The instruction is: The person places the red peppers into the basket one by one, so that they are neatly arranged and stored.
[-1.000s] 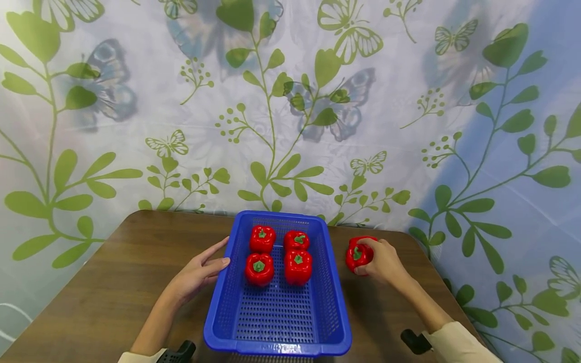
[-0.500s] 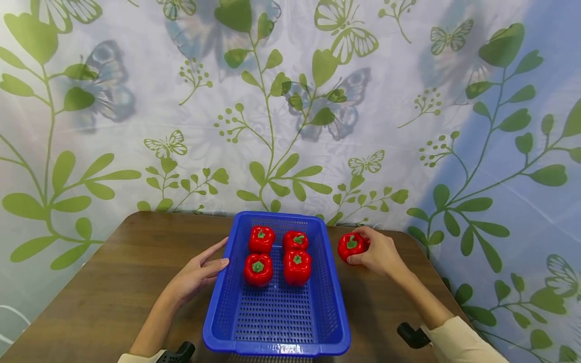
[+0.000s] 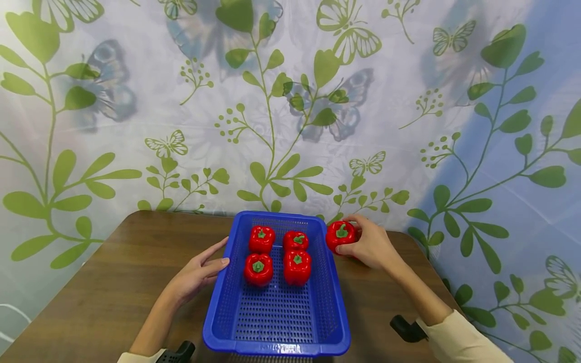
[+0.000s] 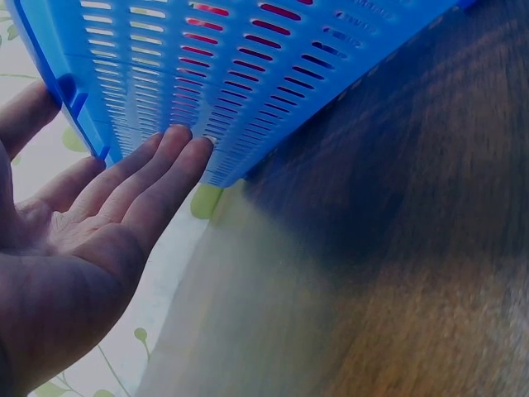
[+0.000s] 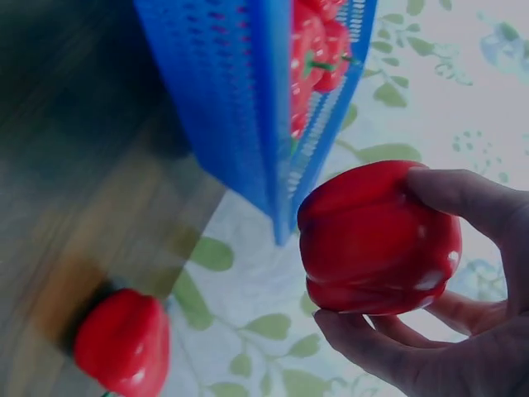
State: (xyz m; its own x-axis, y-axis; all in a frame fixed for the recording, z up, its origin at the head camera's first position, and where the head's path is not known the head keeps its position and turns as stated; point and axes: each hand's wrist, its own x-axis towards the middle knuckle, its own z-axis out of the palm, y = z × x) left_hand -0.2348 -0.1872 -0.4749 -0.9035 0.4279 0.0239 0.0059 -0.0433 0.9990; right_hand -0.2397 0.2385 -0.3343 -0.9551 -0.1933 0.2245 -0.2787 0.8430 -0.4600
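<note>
My right hand (image 3: 374,244) grips a red bell pepper (image 3: 340,236) with a green stem, raised beside the right rim of the blue basket (image 3: 277,348). In the right wrist view, the thumb is on one side of this glossy pepper (image 5: 372,240) and the fingers are on the other. My left hand (image 3: 197,276) rests at the basket's left side, thumb by the rim. Its fingers (image 4: 157,194) reach out straight along the slotted outer wall in the left wrist view. Inside the basket, several red peppers (image 3: 258,269) stand in two columns toward the back.
Another red pepper (image 5: 124,343) lies on the table to the right of the basket; the right hand mostly hides it in the head view. The brown wooden table (image 3: 122,272) ends at a patterned cloth backdrop (image 3: 204,151) with leaves and butterflies.
My right hand has lifted a pepper from the table's right side and carried it left, up to the basket's right rim. The left hand and the basket have stayed put.
</note>
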